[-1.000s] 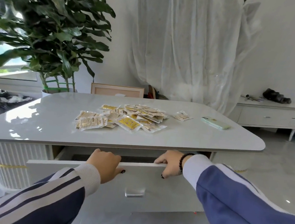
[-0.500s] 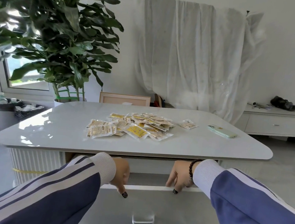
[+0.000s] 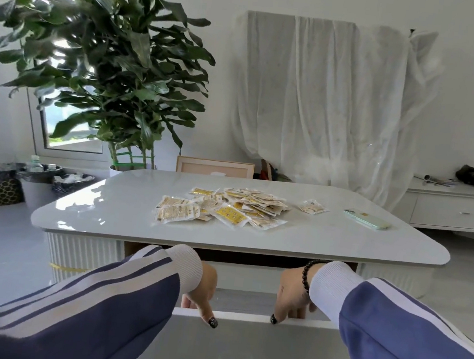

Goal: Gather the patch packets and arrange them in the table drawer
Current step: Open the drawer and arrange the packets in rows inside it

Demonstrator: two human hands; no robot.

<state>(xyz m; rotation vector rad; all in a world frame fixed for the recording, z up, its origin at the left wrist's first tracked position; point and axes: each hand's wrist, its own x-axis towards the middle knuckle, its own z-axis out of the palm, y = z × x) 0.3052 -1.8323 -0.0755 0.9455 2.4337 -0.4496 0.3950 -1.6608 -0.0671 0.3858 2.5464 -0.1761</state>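
A loose pile of yellow and white patch packets (image 3: 223, 208) lies in the middle of the white table (image 3: 108, 209). One separate packet (image 3: 313, 207) rests to the right of the pile. Below the tabletop the white drawer (image 3: 241, 342) is pulled out toward me, its inside mostly hidden. My left hand (image 3: 202, 292) hooks its fingers over the top edge of the drawer front. My right hand (image 3: 292, 296), with a black bead bracelet at the wrist, grips the same edge further right.
A pale green phone (image 3: 366, 219) lies on the table's right side. A large potted plant (image 3: 103, 75) stands behind the table at left, with bins (image 3: 37, 183) on the floor beside it. A low white cabinet (image 3: 457, 207) stands at right.
The drawer has slid out further toward me with both hands on its top edge. The view has dropped lower and nearer the table's level.
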